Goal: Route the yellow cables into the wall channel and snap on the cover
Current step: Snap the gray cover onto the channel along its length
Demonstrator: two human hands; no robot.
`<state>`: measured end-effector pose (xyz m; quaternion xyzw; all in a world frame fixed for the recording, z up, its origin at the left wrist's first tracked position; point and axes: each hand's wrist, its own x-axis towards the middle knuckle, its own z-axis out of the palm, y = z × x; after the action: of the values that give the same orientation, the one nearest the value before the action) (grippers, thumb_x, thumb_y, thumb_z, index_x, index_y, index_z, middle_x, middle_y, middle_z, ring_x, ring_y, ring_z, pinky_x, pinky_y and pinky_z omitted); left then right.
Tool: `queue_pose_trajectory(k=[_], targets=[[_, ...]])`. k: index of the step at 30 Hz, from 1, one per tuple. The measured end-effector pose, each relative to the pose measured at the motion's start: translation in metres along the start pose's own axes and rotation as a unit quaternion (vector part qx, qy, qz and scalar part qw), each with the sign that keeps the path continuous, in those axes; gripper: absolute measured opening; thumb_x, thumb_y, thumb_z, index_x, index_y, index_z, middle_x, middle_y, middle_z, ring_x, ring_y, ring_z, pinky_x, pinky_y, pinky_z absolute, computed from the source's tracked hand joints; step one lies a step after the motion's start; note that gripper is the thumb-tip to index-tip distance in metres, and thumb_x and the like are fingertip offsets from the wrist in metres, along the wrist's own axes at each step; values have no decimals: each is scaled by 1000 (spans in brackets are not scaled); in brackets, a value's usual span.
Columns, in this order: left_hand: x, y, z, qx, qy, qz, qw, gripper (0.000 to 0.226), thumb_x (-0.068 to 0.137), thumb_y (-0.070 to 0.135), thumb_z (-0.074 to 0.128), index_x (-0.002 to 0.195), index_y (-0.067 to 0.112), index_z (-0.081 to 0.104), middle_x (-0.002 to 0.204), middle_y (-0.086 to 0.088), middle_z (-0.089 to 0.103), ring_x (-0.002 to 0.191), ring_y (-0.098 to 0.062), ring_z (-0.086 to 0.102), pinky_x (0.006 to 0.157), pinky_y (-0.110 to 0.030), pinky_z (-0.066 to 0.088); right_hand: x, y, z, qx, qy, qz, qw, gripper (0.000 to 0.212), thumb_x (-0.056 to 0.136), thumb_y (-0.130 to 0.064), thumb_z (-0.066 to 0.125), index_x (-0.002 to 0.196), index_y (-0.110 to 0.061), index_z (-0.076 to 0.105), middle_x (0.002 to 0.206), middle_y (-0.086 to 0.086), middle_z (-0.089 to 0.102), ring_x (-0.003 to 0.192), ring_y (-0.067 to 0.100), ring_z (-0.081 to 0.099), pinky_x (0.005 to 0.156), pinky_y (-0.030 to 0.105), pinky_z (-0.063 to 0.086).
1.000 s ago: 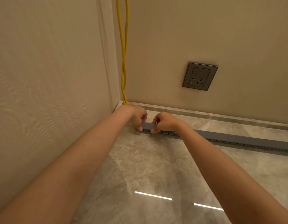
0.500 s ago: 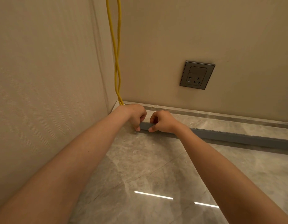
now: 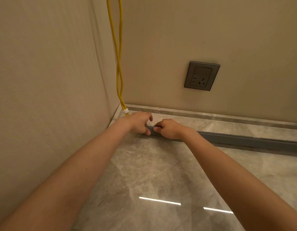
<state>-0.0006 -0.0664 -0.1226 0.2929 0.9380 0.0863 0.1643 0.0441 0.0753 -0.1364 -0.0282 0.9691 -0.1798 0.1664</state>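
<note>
- My left grip (image 3: 141,123): curled, pinching the grey channel (image 3: 244,139) at its end;
- My right grip (image 3: 169,129): curled over the channel just beside;
- Yellow cables (image 3: 119,64): hanging in the corner.

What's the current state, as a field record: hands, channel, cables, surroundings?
gray channel: lies on floor, runs along back wall
left hand: curled at gray channel's corner end; hold unclear
right hand: pinches gray channel beside left hand
yellow cables: two, hang down the corner, bound by white tie
wall socket: above gray channel, nothing plugged in
cover: seating cannot be told
</note>
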Motion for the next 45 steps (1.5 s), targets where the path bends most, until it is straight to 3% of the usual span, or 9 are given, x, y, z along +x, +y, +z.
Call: queue_pose_trajectory(k=[8, 14, 20, 23, 26, 29, 34, 39, 45], targets=[[4, 6, -6, 15, -20, -15, 1000, 45, 80, 26, 73, 121, 10, 62, 121, -7, 62, 111, -23, 58, 90, -30, 48, -6, -6, 14, -92, 67, 4, 994, 34, 97, -22, 40, 126, -7, 50, 127, 15, 47, 121, 31, 40, 102, 46, 28], [4, 5, -5, -2, -16, -18, 1000, 45, 77, 24, 75, 118, 10, 63, 121, -6, 61, 110, -22, 58, 87, -28, 47, -7, -4, 14, -80, 58, -24, 995, 30, 96, -21, 43, 120, -4, 48, 123, 16, 46, 116, 31, 42, 93, 44, 39], [8, 5, -10, -23, -43, -19, 999, 40, 78, 23, 74, 114, 10, 63, 119, -6, 61, 94, -16, 53, 80, -26, 44, -3, -1, 13, -77, 58, -37, 995, 29, 96, -21, 42, 119, -6, 50, 122, 14, 50, 113, 29, 45, 92, 39, 38], [9, 4, -10, -20, -48, -18, 999, 43, 79, 24, 73, 118, 10, 60, 120, -6, 59, 102, -20, 55, 80, -25, 43, -4, 3, 9, -30, 66, -35, 997, 31, 96, -27, 42, 118, -8, 54, 122, 13, 53, 112, 28, 47, 90, 38, 39], [8, 4, -7, -15, -38, -18, 999, 45, 79, 25, 73, 119, 10, 59, 121, -7, 59, 108, -22, 56, 80, -25, 43, -3, 0, 12, -18, 111, -7, 994, 42, 99, -37, 32, 109, -8, 61, 115, 15, 61, 105, 30, 55, 78, 35, 40], [10, 2, -4, -3, -34, -20, 999, 45, 78, 26, 73, 118, 10, 59, 120, -7, 60, 109, -22, 57, 81, -26, 44, 0, -12, 20, -78, 207, 43, 974, 60, 102, -39, 20, 101, -1, 67, 109, 21, 66, 102, 37, 60, 81, 38, 45], [14, 3, -4, -2, -40, -22, 999, 42, 77, 23, 73, 114, 10, 61, 113, -6, 61, 101, -21, 56, 79, -27, 44, 5, -15, 21, -119, 254, 24, 960, 54, 102, -27, 23, 96, 2, 68, 103, 22, 69, 96, 39, 63, 78, 38, 46], [17, 4, -5, 19, -49, -14, 999, 27, 76, 20, 72, 95, 9, 57, 97, -6, 58, 85, -20, 53, 71, -30, 44, 10, -11, 21, -132, 257, 3, 957, 54, 101, -25, 23, 93, 1, 69, 101, 21, 69, 94, 39, 63, 74, 38, 45], [10, 7, 4, 105, -22, 37, 994, 37, 83, 23, 58, 116, 10, 50, 115, -10, 60, 100, -27, 59, 84, -37, 49, 13, -8, 22, -155, 245, -31, 957, 40, 99, -18, 27, 96, -3, 64, 99, 18, 70, 90, 37, 63, 62, 32, 32]])
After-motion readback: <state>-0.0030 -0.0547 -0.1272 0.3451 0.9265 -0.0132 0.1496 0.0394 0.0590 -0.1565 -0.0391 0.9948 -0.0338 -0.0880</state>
